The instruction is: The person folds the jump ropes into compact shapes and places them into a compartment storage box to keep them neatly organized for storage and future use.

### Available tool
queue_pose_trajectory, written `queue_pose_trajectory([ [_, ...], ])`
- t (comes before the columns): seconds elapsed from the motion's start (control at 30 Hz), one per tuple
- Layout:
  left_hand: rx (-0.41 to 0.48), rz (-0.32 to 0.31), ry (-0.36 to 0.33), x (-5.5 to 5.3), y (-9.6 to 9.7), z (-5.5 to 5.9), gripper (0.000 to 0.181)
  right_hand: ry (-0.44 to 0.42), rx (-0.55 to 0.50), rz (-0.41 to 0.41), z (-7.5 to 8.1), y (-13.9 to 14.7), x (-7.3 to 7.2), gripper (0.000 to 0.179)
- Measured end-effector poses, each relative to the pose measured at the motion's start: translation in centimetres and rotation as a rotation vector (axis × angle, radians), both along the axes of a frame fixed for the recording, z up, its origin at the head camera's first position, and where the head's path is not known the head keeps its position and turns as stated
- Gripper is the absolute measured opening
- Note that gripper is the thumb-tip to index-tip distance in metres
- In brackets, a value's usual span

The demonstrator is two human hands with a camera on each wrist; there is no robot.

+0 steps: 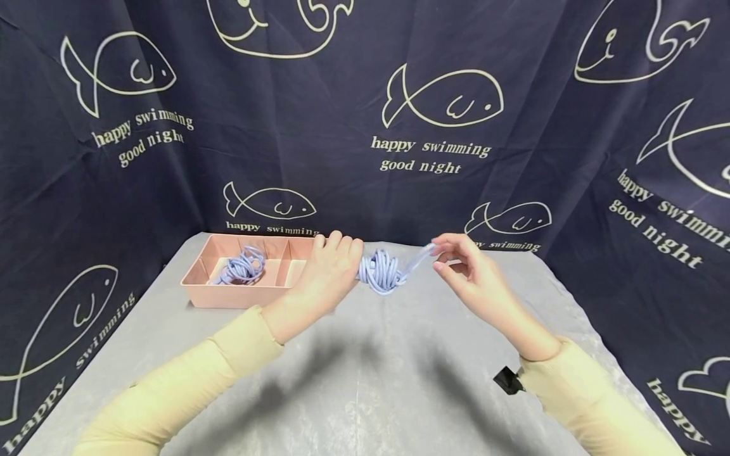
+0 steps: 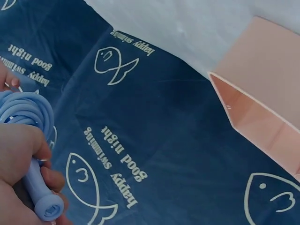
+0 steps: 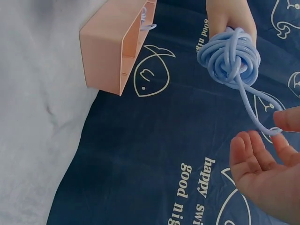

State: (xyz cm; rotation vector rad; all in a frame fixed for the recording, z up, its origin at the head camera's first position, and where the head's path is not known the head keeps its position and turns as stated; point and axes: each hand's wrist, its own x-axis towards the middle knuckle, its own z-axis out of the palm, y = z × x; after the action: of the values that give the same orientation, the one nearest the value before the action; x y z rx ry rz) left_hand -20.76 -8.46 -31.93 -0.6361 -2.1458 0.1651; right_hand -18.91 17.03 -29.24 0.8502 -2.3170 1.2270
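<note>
My left hand [image 1: 327,269] grips the blue handle [image 2: 40,192] of a jump rope, whose round end pokes out below the fingers in the left wrist view. The rope's blue cord [image 1: 380,272] is wound in a thick bundle just beyond that fist, held above the table. To its right, my right hand [image 1: 473,272] pinches a loop of the cord [image 3: 255,112] between thumb and forefinger. That loop stretches from the bundle to the fingertips, while the other fingers are bent loosely. In the right wrist view the wound bundle [image 3: 229,58] hides most of the left hand.
A pink divided box [image 1: 239,296] stands at the back left of the grey-covered table [image 1: 365,392], partly behind my left hand. Another tangled blue cord [image 1: 242,266] lies in its left part. Dark fish-print cloth [image 1: 342,126] hangs behind and at both sides.
</note>
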Motion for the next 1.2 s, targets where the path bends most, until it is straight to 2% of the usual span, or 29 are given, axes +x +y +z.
queue_pose_trajectory([
  [0.1, 0.025, -0.012, -0.010, -0.1, -0.5, 0.0, 0.030, -0.012, -0.007, -0.003, 0.1, -0.1, -0.3, 0.038],
  [0.2, 0.051, -0.012, -0.026, -0.4, -1.2, 0.0, 0.029, -0.024, -0.008, -0.018, 0.1, 0.1, -0.4, 0.039],
  [0.33, 0.073, 0.011, -0.031, -1.0, -2.3, 0.0, 0.040, -0.021, 0.011, -0.046, -0.1, 0.8, -0.7, 0.038],
  [0.53, 0.132, 0.021, -0.028, -2.2, -4.0, -0.4, 0.041, 0.044, 0.086, -0.117, -1.4, 2.1, -1.4, 0.035],
  [0.63, 0.159, 0.036, -0.040, -2.9, -4.9, -1.1, 0.040, 0.110, 0.127, -0.161, -2.3, 2.6, -2.0, 0.034],
  [0.83, 0.212, 0.095, -0.105, -4.3, -6.6, -2.8, 0.044, 0.226, 0.210, -0.248, -4.3, 3.7, -3.2, 0.037],
  [1.07, 0.255, 0.178, -0.132, -5.3, -7.9, -4.7, 0.045, 0.227, 0.234, -0.282, -7.3, 4.5, -3.5, 0.037],
  [1.2, 0.284, 0.221, -0.127, -5.7, -8.3, -5.6, 0.039, 0.215, 0.234, -0.285, -8.5, 4.6, -3.3, 0.038],
])
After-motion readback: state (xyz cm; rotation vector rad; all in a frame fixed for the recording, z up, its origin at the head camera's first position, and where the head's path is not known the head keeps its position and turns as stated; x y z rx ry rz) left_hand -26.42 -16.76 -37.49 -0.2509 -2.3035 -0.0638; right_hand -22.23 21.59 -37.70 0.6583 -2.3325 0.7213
